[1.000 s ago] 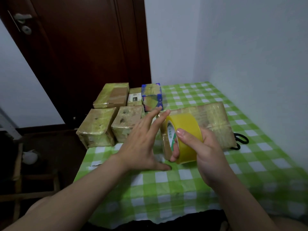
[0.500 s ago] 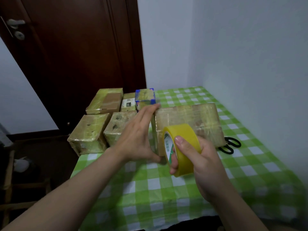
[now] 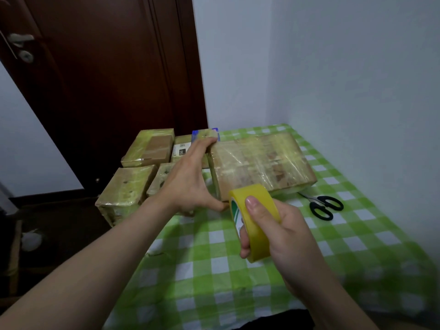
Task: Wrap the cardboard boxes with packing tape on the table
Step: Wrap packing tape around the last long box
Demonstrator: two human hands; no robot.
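A large flat cardboard box (image 3: 262,163), covered in clear tape, lies on the green checked table (image 3: 214,270). My left hand (image 3: 190,179) grips its left end, fingers over the far corner and thumb at the near corner. My right hand (image 3: 281,232) holds a yellow roll of packing tape (image 3: 256,217) just in front of the box's near edge, thumb over the top of the roll. Whether a strip of tape runs from the roll to the box cannot be seen.
Several smaller taped boxes (image 3: 126,191) stand at the table's left rear, one with blue edges (image 3: 206,134) behind my left hand. Black scissors (image 3: 323,206) lie right of the large box. A dark door (image 3: 107,79) is behind; a white wall (image 3: 357,91) borders the right.
My left hand has moved from hovering over the table to gripping the large box's left end. The tape roll has come back toward me, and the view has shifted.
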